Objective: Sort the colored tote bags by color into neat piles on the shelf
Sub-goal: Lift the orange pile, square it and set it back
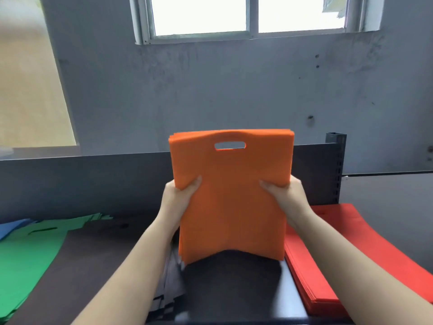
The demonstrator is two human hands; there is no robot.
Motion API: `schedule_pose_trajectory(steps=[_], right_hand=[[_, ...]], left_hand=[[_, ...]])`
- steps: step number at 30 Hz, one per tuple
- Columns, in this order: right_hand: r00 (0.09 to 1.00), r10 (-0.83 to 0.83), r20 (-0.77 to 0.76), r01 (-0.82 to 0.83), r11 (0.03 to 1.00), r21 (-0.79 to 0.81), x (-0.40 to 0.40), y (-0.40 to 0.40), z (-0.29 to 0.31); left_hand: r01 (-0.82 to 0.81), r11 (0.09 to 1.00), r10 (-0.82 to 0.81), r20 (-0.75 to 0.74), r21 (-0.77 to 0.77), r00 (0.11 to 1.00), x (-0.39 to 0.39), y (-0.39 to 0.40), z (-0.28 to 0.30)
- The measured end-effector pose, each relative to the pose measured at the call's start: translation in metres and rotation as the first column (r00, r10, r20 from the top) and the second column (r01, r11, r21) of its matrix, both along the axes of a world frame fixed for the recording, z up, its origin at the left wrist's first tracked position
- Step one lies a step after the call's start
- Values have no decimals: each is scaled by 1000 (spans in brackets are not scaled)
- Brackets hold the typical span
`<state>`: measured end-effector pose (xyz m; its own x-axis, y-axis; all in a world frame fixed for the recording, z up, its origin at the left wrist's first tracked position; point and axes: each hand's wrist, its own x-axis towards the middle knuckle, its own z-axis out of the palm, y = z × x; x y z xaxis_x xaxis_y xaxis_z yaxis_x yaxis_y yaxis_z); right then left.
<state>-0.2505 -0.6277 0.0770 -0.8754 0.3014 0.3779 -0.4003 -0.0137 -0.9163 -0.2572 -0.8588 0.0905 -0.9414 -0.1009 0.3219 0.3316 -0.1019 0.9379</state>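
A stack of orange tote bags [232,195] stands upright in the middle of the view, its cut-out handle at the top. My left hand [179,200] grips its left edge and my right hand [284,195] grips its right edge, thumbs on the front. Its lower edge hovers just above a black pile [225,285] on the shelf. A red pile [365,254] lies flat to the right. A green pile [28,254] lies at the left, a brown pile [89,254] beside it, and a blue pile [11,228] at the far left edge.
The dark shelf back panel [93,179] runs behind the piles, with a perforated metal upright [336,167] at the right. Behind it stand a grey wall and a window [248,15]. A beige sheet [28,85] hangs at the upper left.
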Motion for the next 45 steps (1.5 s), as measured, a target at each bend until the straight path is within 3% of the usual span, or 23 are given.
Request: schedule_pose_trajectory(steps=[3, 7, 12, 14, 18, 24, 28, 32, 35, 45], right_hand=[[999, 51, -4, -51, 999, -18, 0, 3, 1], [987, 96, 126, -91, 995, -42, 11, 6, -38], [999, 54, -3, -54, 996, -67, 9, 2, -16], [995, 95, -15, -96, 992, -77, 9, 1, -7], [988, 128, 88, -131, 991, 30, 15, 13, -25], [999, 46, 5, -46, 999, 23, 17, 3, -30], [996, -7, -87, 10, 999, 33, 11, 0, -9], [999, 9, -32, -7, 999, 50, 3, 6, -15], [996, -79, 47, 74, 993, 89, 7, 5, -47], [984, -149, -96, 162, 974, 155, -3, -3, -23]], left_hand=[[12, 998, -13, 12, 63, 1000, 0, -4, -2], [30, 996, -41, 141, 84, 989, 8, -4, -42], [-28, 992, 25, 26, 120, 999, 5, 5, -22], [13, 989, -18, 31, 146, 999, 2, 1, -16], [111, 994, -113, 60, 22, 992, -1, -18, -36], [-33, 999, 31, -90, -14, 995, 0, -7, -39], [-76, 995, 85, -178, 58, 980, 0, 4, -23], [-79, 995, 85, -104, 64, 991, -6, -2, -25], [-69, 997, 69, 0, 19, 998, -3, -5, -51], [-99, 993, 105, -113, 59, 988, -8, -3, -35]])
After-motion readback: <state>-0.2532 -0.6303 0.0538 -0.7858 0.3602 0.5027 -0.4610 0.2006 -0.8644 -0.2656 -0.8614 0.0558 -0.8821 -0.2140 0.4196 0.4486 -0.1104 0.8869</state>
